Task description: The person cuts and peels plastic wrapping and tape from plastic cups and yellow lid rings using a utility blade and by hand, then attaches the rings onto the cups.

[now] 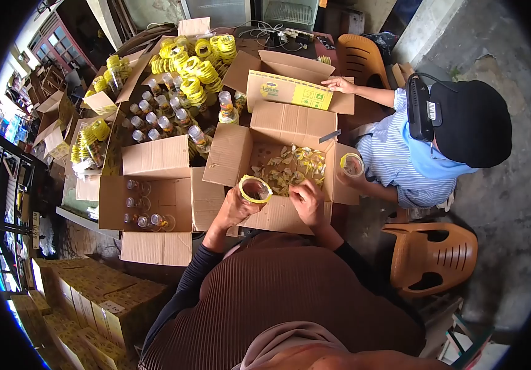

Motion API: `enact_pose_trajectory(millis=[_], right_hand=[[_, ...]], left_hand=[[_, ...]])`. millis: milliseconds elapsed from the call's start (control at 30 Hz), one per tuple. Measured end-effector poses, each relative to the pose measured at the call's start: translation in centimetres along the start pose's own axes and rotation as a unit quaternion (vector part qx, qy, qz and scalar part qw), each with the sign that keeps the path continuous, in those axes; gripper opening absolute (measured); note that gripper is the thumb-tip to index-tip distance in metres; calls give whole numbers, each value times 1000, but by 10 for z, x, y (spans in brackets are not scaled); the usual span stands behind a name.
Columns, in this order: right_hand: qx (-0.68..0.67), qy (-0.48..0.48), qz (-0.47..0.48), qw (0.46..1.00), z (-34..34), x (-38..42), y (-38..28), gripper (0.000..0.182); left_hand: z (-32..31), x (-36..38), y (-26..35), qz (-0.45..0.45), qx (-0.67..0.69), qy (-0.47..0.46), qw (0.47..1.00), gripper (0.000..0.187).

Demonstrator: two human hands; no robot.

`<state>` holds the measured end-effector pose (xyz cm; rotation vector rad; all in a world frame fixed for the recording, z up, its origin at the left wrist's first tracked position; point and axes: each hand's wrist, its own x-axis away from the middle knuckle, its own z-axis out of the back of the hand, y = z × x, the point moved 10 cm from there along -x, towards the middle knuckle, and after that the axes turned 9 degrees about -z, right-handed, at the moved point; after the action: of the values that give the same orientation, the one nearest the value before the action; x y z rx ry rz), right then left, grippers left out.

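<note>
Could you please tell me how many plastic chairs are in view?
2: one chair stands empty at the right behind the seated co-worker; another chair stands at the table's far end. Others may be hidden.

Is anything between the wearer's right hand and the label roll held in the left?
Nothing visible. The right hand sits beside the label roll that the left hand holds over the open box.
</note>
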<state>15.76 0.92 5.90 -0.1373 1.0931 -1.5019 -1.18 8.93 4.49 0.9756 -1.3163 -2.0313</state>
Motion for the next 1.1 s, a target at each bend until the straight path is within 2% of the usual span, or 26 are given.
enact_pose_trajectory(millis=[67,133,233,567,667,767,800,900,933,1000,1100], right_hand=[[-34,27,0,999,15,-3,-22,15],[-11,15,19,1000,19,-1,-45,15],[26,-28,96,995,5,5,-75,15],[71,-24,70,995,-17,11,-60,13],[77,-15,32,996,-24,13,-43,14],[-48,0,-97,994,-22,13,-14,13],[-47,2,-95,994,-26,15,-9,13],[-20,-112,-175,978,-67,37,46,9],[-17,-111,-175,978,-71,45,55,9],[30,-184,-225,956,-95,68,82,11],[28,-148,-215,965,-97,78,91,16]], left_hand=[[3,2,-11,15,7,-3,1000,38],[3,0,-15,13,1,-19,1000,41],[7,-2,-12,7,-7,-22,1000,44],[10,3,-9,1,26,-57,998,40],[13,6,-15,-3,40,-44,998,38],[19,8,-28,-42,-36,-19,998,37],[22,5,-23,-37,-28,-14,999,37],[26,-1,-23,-38,-9,-10,999,36],[26,-2,-24,-38,-1,-10,999,36],[25,-3,-28,-30,8,-11,999,36],[25,-6,-35,-15,24,-18,999,35]])
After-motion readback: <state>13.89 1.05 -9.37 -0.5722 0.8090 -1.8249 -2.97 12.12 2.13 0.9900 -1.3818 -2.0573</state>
